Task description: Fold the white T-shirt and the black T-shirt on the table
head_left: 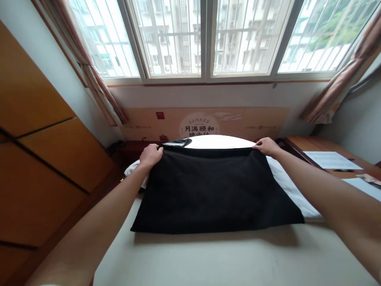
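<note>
A black piece of folded fabric (217, 190), likely a garment though its kind cannot be made out, is stretched between my two hands. My left hand (151, 155) pinches its far left corner, and my right hand (267, 147) pinches the far right corner. The near edge hangs down close to the pale bed-like surface (226, 258). White cloth (290, 186) shows beside the black fabric on the right. More white fabric (131, 169) peeks out at the left, and a dark piece of cloth (180, 142) lies just beyond the far edge.
A wooden desk (300, 143) on the right carries paper sheets (331, 159) and a dark pen (347, 170). Wooden cabinets (44, 190) stand on the left. Behind are a printed banner (149, 119), barred windows (171, 47) and tied curtains (336, 89).
</note>
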{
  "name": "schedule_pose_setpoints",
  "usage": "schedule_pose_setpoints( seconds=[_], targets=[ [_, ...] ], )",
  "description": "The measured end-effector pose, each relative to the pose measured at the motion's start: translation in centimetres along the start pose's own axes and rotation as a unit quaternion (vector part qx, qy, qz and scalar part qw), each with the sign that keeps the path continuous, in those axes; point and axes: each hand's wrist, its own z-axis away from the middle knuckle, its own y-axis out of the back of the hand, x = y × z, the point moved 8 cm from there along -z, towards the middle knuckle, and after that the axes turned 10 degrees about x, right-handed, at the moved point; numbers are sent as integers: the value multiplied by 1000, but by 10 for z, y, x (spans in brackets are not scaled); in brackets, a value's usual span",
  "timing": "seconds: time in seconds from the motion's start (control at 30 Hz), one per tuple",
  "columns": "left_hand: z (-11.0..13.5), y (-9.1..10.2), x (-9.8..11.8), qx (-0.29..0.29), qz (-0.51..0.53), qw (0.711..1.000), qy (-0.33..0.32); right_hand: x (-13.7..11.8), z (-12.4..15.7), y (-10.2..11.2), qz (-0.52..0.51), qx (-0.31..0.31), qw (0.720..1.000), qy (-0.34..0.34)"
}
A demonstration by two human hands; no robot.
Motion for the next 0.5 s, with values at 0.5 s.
schedule_pose_setpoints(
  seconds=[0.5],
  targets=[
    [46,28,48,140,-39,989,-26,-31,34,-1,112,95,989,-28]
  ],
)
